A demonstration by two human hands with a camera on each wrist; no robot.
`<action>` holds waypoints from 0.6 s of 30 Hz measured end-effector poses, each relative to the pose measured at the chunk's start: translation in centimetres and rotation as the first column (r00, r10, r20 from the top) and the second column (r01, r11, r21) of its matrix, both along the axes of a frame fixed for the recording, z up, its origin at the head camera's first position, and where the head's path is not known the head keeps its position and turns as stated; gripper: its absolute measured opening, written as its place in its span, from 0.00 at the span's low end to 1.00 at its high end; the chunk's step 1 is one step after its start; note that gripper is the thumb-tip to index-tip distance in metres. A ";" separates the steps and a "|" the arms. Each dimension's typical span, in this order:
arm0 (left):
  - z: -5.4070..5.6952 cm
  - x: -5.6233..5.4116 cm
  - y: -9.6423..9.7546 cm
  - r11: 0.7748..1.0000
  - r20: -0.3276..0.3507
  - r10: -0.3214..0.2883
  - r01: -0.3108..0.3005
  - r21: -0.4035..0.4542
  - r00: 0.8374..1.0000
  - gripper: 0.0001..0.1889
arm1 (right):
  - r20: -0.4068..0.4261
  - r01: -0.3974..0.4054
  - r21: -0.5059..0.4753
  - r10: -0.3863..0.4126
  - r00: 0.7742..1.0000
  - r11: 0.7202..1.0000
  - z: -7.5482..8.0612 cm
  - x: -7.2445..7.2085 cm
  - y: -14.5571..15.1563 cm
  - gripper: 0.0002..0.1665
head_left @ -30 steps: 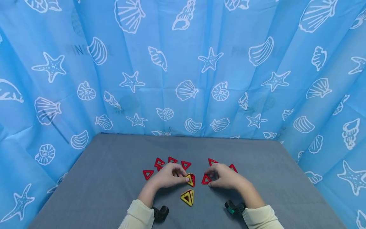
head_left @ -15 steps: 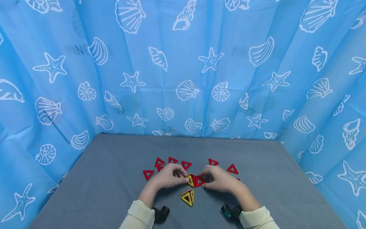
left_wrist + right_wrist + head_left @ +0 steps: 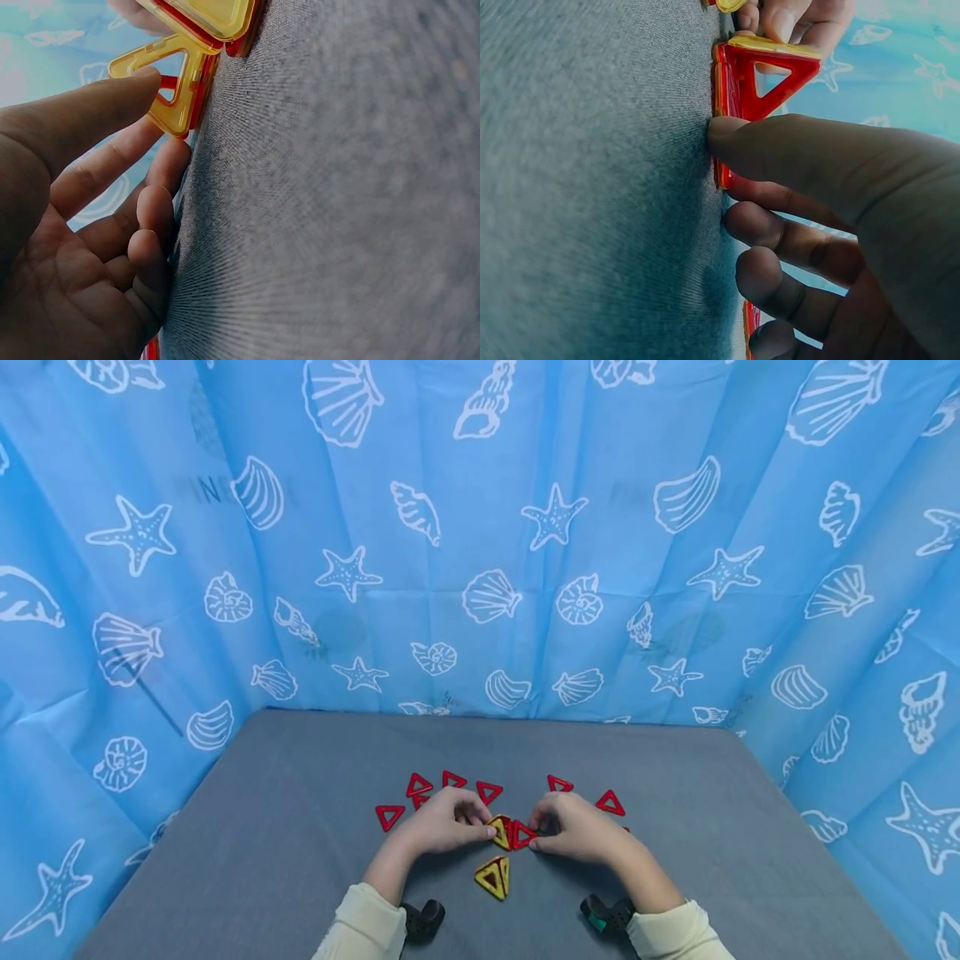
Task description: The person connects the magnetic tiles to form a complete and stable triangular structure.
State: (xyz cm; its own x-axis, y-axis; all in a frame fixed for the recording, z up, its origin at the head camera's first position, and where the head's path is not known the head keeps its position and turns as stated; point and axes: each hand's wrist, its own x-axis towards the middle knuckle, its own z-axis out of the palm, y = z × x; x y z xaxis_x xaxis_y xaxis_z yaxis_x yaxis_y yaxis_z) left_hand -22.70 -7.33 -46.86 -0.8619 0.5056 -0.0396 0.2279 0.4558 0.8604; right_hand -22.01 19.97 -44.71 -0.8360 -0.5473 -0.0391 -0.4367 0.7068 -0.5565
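On the desk (image 3: 690,843), your left hand (image 3: 444,822) pinches a yellow triangle (image 3: 178,115) standing tip-up near the middle. Your right hand (image 3: 583,828) has its fingers grasping a flat red triangle (image 3: 723,172) just right of it, tip rightward, axis left to right.

A small standing piece of translucent plastic triangles, yellow and red (image 3: 501,832), rested on the grey surface (image 3: 675,793), its panels leaning together. Its yellow triangular face, open in the centre, had the left hand's (image 3: 441,822) thumb pressed to it; a red panel, likewise open-centred, sloped on the opposite side. A glossy red plastic triangle tile (image 3: 525,842), also hollow in the middle, lay flat on the same surface, one side against the standing piece's base, its outer corner pinched by the right hand (image 3: 579,829).
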 end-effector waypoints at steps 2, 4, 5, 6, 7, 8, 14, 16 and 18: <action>0.0 0.0 0.0 1.000 0.001 -0.002 0.002 -0.001 1.000 0.06 | 0.003 -0.006 -0.008 0.006 1.000 1.000 0.1 0.0 0.0 0.08; 0.0 0.0 0.0 1.000 0.006 -0.002 0.002 -0.001 1.000 0.06 | 0.003 -0.009 -0.022 0.009 1.000 1.000 0.1 0.0 0.1 0.08; 0.0 0.0 0.0 1.000 0.009 -0.002 0.002 -0.001 1.000 0.06 | 0.002 -0.011 -0.033 0.011 1.000 0.999 0.2 0.0 0.1 0.08; 0.0 -0.1 0.0 1.000 0.011 -0.001 0.001 -0.002 1.000 0.06 | 0.000 -0.010 -0.043 0.010 1.000 0.999 0.2 0.0 0.1 0.08; 0.0 -0.1 0.0 1.000 0.011 -0.001 0.001 -0.004 1.000 0.06 | -0.001 -0.006 -0.054 0.006 1.000 0.999 0.2 0.0 0.1 0.07; 0.0 -0.1 0.0 1.000 0.010 -0.001 0.001 -0.004 1.000 0.06 | -0.005 -0.003 -0.064 0.002 1.000 0.998 0.3 0.0 0.1 0.07; -0.1 -0.3 0.0 1.000 0.005 -0.012 0.012 0.001 1.000 0.06 | -0.040 -0.016 -0.126 0.011 0.999 0.992 0.3 0.1 -0.4 0.07; 0.0 -0.2 0.0 1.000 0.010 -0.016 0.016 0.005 1.000 0.06 | -0.045 -0.024 -0.144 0.018 0.999 0.989 0.3 0.2 -0.5 0.07; 0.0 -0.1 0.0 1.000 0.015 -0.022 0.022 0.013 1.000 0.06 | -0.046 -0.029 -0.158 0.021 0.999 0.987 0.2 0.3 -0.6 0.07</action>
State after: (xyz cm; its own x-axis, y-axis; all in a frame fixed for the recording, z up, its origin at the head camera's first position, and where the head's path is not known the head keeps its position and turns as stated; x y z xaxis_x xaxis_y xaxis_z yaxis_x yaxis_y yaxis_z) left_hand -22.79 -7.33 -46.89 -0.8500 0.5248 -0.0459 0.2247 0.4400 0.8694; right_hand -21.68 19.34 -44.53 -0.8209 -0.5644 0.0863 -0.4798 0.5999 -0.6402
